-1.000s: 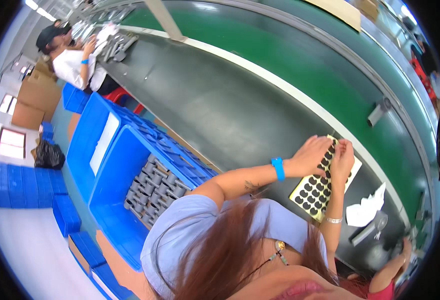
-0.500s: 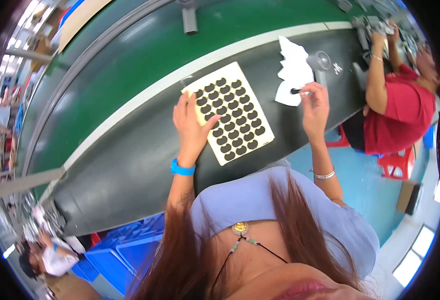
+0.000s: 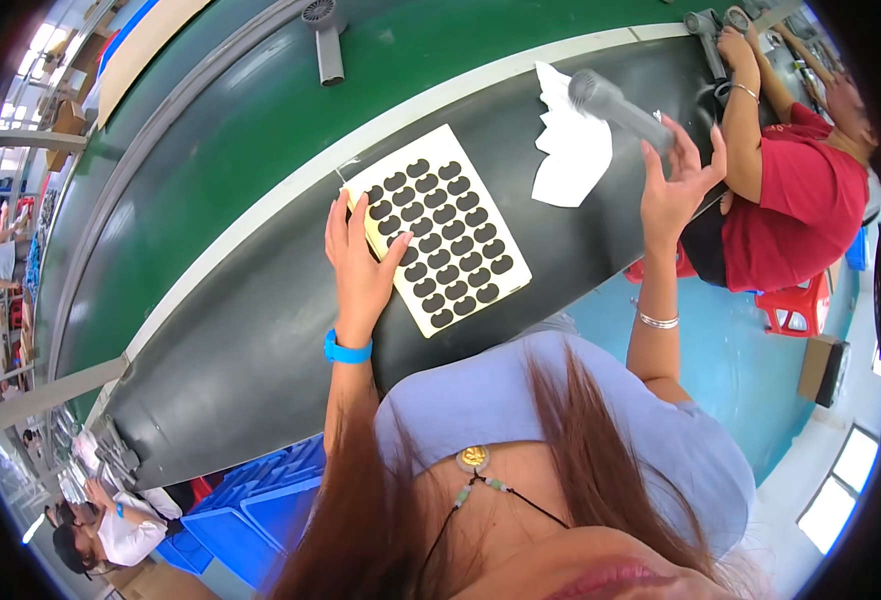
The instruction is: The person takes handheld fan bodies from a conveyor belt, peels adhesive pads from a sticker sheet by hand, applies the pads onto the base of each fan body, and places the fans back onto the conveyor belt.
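Note:
A pale yellow sheet of black rounded stickers [image 3: 505,275] lies tilted on the dark belt before me. My left hand [image 3: 362,275] grips its left edge, the thumb on top and the fingers along the side. To the right, a grey handheld fan [image 3: 615,104] hangs slanted and slightly blurred, its round head toward the upper left. My right hand [image 3: 678,180] has the handle's lower end between thumb and forefinger, with the other fingers spread. Beneath the fan's head lie jagged white paper pieces [image 3: 572,165]. I cannot see any black piece in my right hand.
Another grey fan [image 3: 326,45] lies on the green surface beyond the pale rail [image 3: 400,115]. At the right a person in a red top [image 3: 800,210] handles more fans. Blue bins [image 3: 260,510] stand below the belt's near left edge; another person [image 3: 125,520] sits beyond them.
My right hand has moved right from the white paper and taken the fan's handle. The fan has tipped, its head now further left. The black piece formerly pinched there is out of sight.

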